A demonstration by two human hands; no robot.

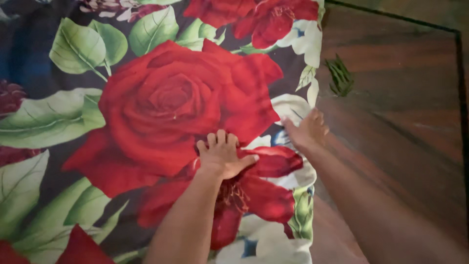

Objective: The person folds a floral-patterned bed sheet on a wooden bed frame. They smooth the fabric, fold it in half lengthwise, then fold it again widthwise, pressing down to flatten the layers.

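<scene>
I saw a big cloth (97, 146) spread out flat on the floor, and it filled the left and middle of my view. It was dark, with green leaves (83, 44) printed on the left side and one huge red rose (171, 98) in the middle. More red flowers showed at the top and near the bottom.

My left hand (222, 156) lay flat on the cloth, just under the big rose. Its fingers were close together and the thumb stuck out to the right. It pressed down on the cloth and pinched nothing.

A bit to the right, my right hand (308, 129) was at the right edge of the cloth. Its fingers were spread a little and touched the cloth near a white petal. It looked blurry, so I could not tell if it held the edge.

To the right of the cloth was the brown wooden floor (400, 122). A small green leafy bit (338, 77) lay on it, near the edge of the cloth.
</scene>
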